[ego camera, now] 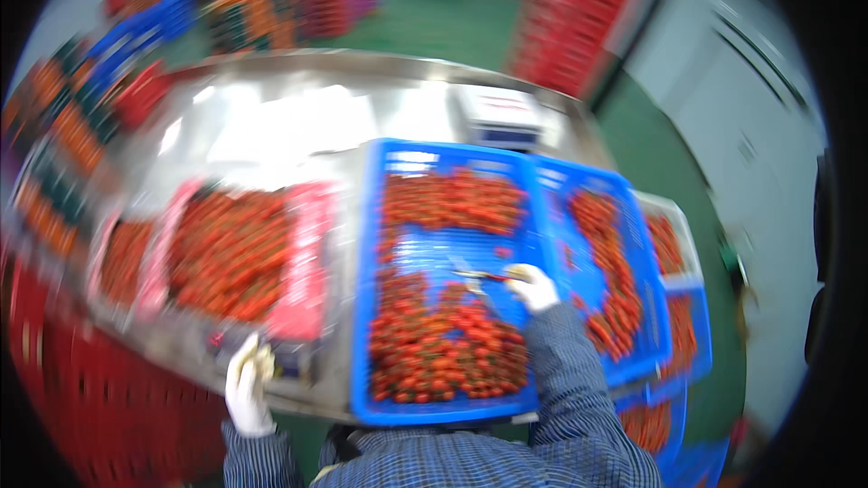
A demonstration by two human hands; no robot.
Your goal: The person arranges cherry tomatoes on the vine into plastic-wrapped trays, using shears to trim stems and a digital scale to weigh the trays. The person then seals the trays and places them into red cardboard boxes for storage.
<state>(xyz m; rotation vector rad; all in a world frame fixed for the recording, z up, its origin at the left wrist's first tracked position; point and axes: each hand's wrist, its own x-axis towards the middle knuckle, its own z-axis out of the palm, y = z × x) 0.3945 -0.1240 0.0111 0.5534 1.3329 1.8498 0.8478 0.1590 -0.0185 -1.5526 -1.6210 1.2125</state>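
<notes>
My right hand [534, 288], in a white glove, grips small red-handled snips [478, 276] over the bare middle of a blue plastic crate [444, 415]. Cherry tomatoes [441, 359] fill the near end of this crate, and a second bunch of tomatoes [454, 200] lies at its far end. To the left, my gloved left hand [249, 383] is at the front edge of the metal table [339, 379]. Nearest to it is a pink-lined box [298, 285] full of cherry tomatoes [230, 254]. Blur hides whether the left fingers hold anything.
Another blue crate [651, 271] of tomatoes adjoins on the right, with more filled crates beyond. A white box-shaped device [502, 112] stands behind. A smaller pink-edged box [125, 261] sits far left. Red crates [102, 400] are stacked at front left, others [576, 13] at back right.
</notes>
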